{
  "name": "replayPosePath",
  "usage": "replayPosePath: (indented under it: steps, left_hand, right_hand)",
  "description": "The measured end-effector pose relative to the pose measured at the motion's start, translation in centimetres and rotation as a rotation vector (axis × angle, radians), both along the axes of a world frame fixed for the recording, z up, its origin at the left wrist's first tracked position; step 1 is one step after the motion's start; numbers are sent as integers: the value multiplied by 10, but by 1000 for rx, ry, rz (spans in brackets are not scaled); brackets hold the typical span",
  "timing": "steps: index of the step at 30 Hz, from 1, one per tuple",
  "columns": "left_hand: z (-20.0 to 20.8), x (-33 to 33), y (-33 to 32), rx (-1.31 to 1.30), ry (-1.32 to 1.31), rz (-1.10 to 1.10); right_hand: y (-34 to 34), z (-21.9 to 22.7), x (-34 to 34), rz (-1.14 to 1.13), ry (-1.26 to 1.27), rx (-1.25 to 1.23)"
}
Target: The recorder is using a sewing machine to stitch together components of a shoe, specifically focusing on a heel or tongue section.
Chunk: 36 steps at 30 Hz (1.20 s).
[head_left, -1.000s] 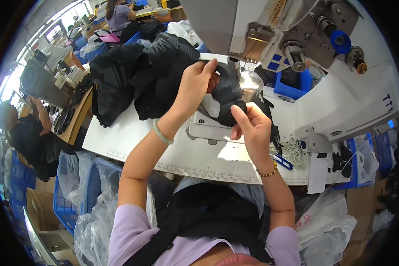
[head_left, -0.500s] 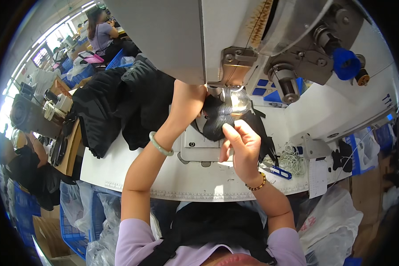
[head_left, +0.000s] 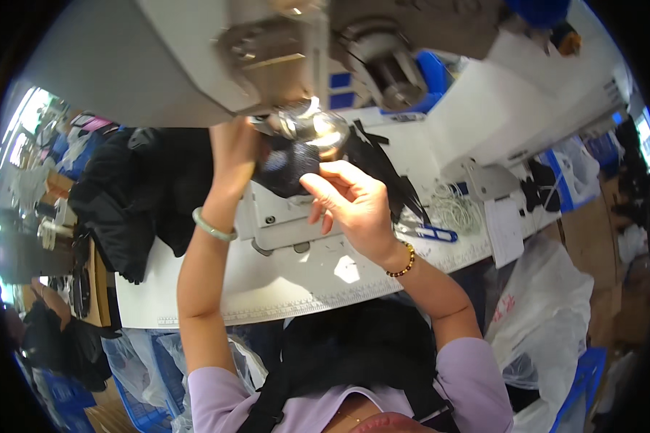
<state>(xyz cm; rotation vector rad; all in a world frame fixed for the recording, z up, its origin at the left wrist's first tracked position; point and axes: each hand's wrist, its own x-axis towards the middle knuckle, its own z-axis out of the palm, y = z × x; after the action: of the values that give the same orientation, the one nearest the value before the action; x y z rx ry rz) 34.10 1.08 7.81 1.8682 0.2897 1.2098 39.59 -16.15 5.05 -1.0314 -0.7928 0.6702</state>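
A small piece of black fabric [head_left: 289, 169] lies under the head of a white sewing machine [head_left: 159, 65], beside its bright metal presser area. My right hand [head_left: 350, 206] pinches the near right edge of this fabric between thumb and forefinger, the other fingers curled below. On the fabric's left side, my left hand [head_left: 232, 159] reaches up under the machine head. Its fingers are mostly hidden there, so their grip does not show. Several black strips [head_left: 386, 177] trail over the machine bed to the right of the fabric.
A heap of black cloth [head_left: 130, 195] covers the left of the white table [head_left: 152, 299]. Blue-handled thread snips [head_left: 437, 232] and a tangle of pale cord [head_left: 455, 209] lie to the right. A paper sheet [head_left: 504, 231] overhangs the edge, above a plastic bag [head_left: 545, 303].
The head view has turned, so the machine and table sit further left and higher in the picture. Both hands stay at the black fabric, the right one still pinching it.
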Motion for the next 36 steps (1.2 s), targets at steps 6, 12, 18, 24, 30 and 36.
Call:
replayPosePath:
  steps: [6, 12, 18, 24, 30, 36]
  left_hand:
    - [-6, -60, -17, 817, 202, -44]
    - [-17, -62, -12, 1076, 434, 377]
    - [-26, -51, -21, 746, 326, 334]
    - [-61, -78, -39, 974, 80, 208]
    - [-63, -61, -93, 772, 248, -232]
    - [-62, -33, -127, -351, 361, -430]
  right_hand:
    - [-68, -32, 83, -399, -520, -536]
    - [-97, -26, 110, -203, -726, -906]
    - [-89, -52, 127, -179, -387, -674]
    - [-80, -53, 134, -301, -214, -494]
    - [-73, -36, 108, -236, -93, -276]
    - [-66, -23, 69, -33, 30, -187]
